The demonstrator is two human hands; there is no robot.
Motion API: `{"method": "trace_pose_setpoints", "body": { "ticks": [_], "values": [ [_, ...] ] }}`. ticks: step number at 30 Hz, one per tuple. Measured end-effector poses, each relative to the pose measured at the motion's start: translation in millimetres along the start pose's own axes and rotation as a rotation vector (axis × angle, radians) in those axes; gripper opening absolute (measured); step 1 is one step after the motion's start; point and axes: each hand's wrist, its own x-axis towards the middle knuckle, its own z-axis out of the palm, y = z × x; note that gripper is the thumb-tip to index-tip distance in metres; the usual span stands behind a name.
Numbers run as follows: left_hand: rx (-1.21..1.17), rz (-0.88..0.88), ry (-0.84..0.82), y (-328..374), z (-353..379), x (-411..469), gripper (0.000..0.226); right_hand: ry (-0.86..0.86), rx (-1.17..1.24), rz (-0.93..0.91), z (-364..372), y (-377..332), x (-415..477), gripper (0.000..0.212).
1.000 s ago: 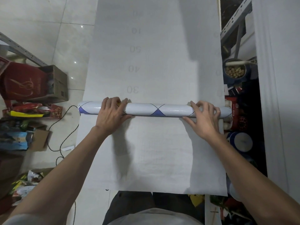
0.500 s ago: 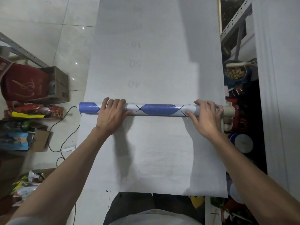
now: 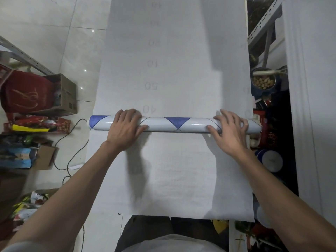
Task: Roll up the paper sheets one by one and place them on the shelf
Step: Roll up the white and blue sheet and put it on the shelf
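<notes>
A long white paper sheet [image 3: 172, 51] lies flat on the tiled floor, with faint mirrored numbers printed down its middle. Its near part is wound into a glossy white-and-blue roll [image 3: 174, 124] lying crosswise, just below the number 40. My left hand [image 3: 125, 130] presses on the roll left of centre, fingers draped over the top. My right hand [image 3: 229, 131] presses near its right end the same way. A white sheet also lies flat between the roll and my knees.
A metal shelf frame [image 3: 263, 17] stands at the upper right, above a pot of nuts [image 3: 263, 82] and red packages. On the left are a cardboard box [image 3: 63, 95], a red bag [image 3: 25, 91], snack packs and a black cable [image 3: 72, 142]. A white panel [image 3: 309, 88] runs along the right.
The roll has turned and travelled away from me along the sheet, from the number 30 to just under 40. Both hands moved forward with it.
</notes>
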Motion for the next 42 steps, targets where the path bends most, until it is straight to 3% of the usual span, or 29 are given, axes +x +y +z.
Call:
{"method": "trace_pose_setpoints", "body": {
  "ticks": [3, 11, 14, 16, 21, 28, 33, 35, 39, 42],
  "values": [
    [0.056, 0.007, -0.019, -0.8, 0.2, 1.0, 0.071, -0.02, -0.029, 0.007, 0.3, -1.5, 0.5, 0.066],
    [0.035, 0.063, 0.037, -4.3, -0.3, 1.9, 0.052, -0.04, -0.067, 0.02, -2.3, -2.7, -5.2, 0.061],
    [0.091, 0.081, -0.028, -4.3, -0.1, -2.7, 0.069, -0.063, -0.083, 0.026, -3.0, -4.8, -7.9, 0.074],
    [0.097, 0.084, -0.029, -3.9, -2.5, -3.1, 0.069, -0.063, -0.1, 0.03, -5.5, -5.8, -6.5, 0.072],
    [0.019, 0.089, 0.014, -8.1, -9.1, 0.4, 0.045, -0.001, -0.082, 0.051, -11.0, -3.7, -7.8, 0.056],
    [0.115, 0.074, -0.032, -3.6, -1.8, -2.4, 0.073, -0.052, -0.125, 0.028, -3.7, -2.6, -9.8, 0.073],
    [0.04, 0.054, -0.003, -6.6, 0.2, -2.0, 0.054, 0.013, -0.086, 0.047, -7.0, -0.1, -6.5, 0.051],
    [0.039, 0.075, 0.009, -7.6, 2.2, -3.9, 0.052, -0.01, -0.092, 0.036, -5.1, -0.8, -8.2, 0.053],
    [0.074, 0.038, -0.037, -4.7, -0.7, -0.7, 0.07, -0.062, -0.117, 0.04, -3.6, -5.4, -7.2, 0.071],
    [0.036, 0.006, -0.055, -3.8, -4.6, 2.5, 0.065, -0.045, -0.132, 0.049, -7.0, -3.5, -3.1, 0.063]
  ]
}}
